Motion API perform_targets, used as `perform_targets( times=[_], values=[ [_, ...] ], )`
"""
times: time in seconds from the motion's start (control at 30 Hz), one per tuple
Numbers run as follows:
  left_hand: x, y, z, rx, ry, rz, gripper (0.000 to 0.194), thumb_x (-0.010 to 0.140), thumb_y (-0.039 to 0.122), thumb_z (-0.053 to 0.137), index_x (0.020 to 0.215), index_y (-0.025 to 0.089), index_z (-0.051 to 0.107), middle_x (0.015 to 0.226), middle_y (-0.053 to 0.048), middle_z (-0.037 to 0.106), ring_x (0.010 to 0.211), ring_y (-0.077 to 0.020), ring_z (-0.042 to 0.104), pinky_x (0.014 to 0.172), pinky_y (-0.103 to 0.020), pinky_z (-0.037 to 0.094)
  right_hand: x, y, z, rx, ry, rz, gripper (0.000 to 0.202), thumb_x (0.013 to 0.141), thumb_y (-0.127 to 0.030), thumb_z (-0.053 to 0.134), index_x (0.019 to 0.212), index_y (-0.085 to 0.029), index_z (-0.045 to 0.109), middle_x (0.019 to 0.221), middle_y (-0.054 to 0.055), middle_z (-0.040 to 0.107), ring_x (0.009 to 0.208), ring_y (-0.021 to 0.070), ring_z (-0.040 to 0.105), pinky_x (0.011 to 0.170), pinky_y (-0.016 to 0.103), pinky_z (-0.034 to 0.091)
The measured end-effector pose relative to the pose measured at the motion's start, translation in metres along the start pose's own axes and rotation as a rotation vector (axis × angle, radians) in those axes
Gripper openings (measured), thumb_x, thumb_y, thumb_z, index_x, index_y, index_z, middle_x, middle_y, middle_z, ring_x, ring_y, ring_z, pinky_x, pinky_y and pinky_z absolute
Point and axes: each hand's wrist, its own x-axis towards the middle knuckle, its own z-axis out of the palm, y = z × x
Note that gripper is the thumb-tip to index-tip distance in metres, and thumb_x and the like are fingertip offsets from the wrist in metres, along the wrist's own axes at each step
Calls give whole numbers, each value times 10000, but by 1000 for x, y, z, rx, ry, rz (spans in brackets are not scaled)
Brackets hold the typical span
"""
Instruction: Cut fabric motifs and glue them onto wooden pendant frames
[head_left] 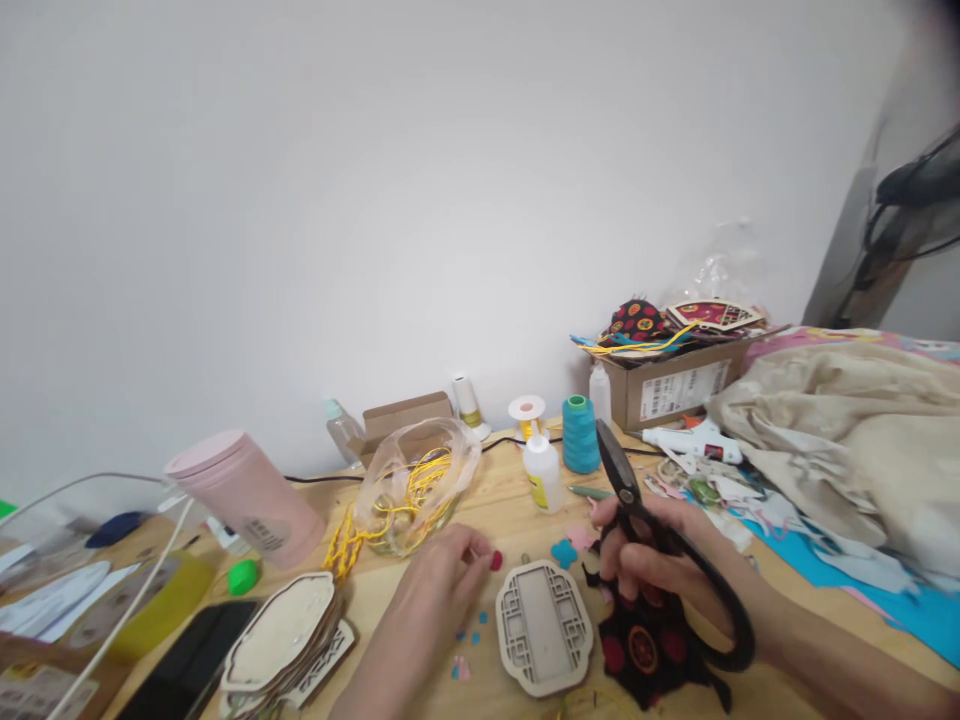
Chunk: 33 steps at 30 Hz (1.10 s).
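My left hand pinches a small dark red piece at its fingertips. Black-handled scissors rest in my right hand, blades pointing up and to the left. Just beneath that hand lies black fabric with red and orange round motifs; whether the fingers also grip it is unclear. Between my hands is a pale wooden lattice frame lying flat. Tiny blue and pink pieces are scattered to its left, and a blue flower-shaped piece lies just above it.
Behind are a glue bottle, a teal thread cone and a bag of yellow cord. Stacked wooden frames, a phone and a pink cup stand left. A full cardboard box, scraps and beige cloth occupy the right.
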Motion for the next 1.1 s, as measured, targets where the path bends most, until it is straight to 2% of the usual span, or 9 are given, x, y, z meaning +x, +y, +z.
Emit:
perform_targets(
  times=[0.1,0.23,0.37,0.5,0.63,0.77,0.87,0.97,1.1],
  values=[
    [-7,24,2,146,-152,156,174,746,275,458,671,191,591,642,-8,617,621,-156,548,579,-236,388,2,-4,2,-115,43,37,281,668,-324,655,852,-168,509,667,3,608,523,129,551,479,235,414],
    [-12,51,14,238,-238,265,139,740,262,485,690,213,605,692,6,648,665,-148,569,627,-227,390,1,-6,3,-91,-44,47,268,657,-271,668,850,-164,515,681,-3,601,571,124,539,516,231,407],
    [-12,60,27,201,-293,315,112,738,231,491,750,225,601,763,3,656,717,-149,571,652,-224,394,-1,-7,2,-40,-143,65,282,596,-250,713,790,-164,527,681,-10,593,597,129,538,539,227,402],
    [-13,58,33,138,-267,300,76,721,199,511,746,226,578,756,15,635,722,-146,558,660,-231,394,-2,-7,1,-92,-130,45,280,593,-233,712,805,-164,542,660,-22,578,569,115,523,521,215,394],
    [-14,50,42,-144,-151,201,65,713,203,529,765,206,568,750,2,612,746,-152,553,702,-260,409,-2,-10,5,12,50,112,310,584,-267,721,802,-170,523,620,-38,570,509,93,496,474,196,373],
    [-14,43,60,-621,-166,-35,187,655,230,616,824,151,602,821,-54,656,771,-171,581,712,-280,442,-1,-8,10,218,256,186,361,580,-268,734,836,-184,494,546,-81,530,430,62,443,415,171,333],
    [-12,43,72,-801,-120,-143,180,639,246,648,776,131,632,740,-50,687,706,-159,599,676,-268,451,-1,-1,12,272,270,167,336,615,-246,718,853,-190,488,532,-86,530,428,60,447,408,165,330],
    [-12,46,76,-854,-54,-181,147,614,236,676,708,128,641,677,-32,691,662,-139,595,647,-243,449,-3,0,13,274,276,153,351,598,-222,730,856,-189,494,595,-60,576,474,75,483,443,180,363],
    [-13,46,74,-862,-93,-186,135,595,241,688,649,129,635,632,-24,682,621,-125,592,613,-223,443,-4,-6,12,203,253,164,356,584,-228,732,853,-173,506,613,-51,581,481,75,481,460,190,376]
  ],
)
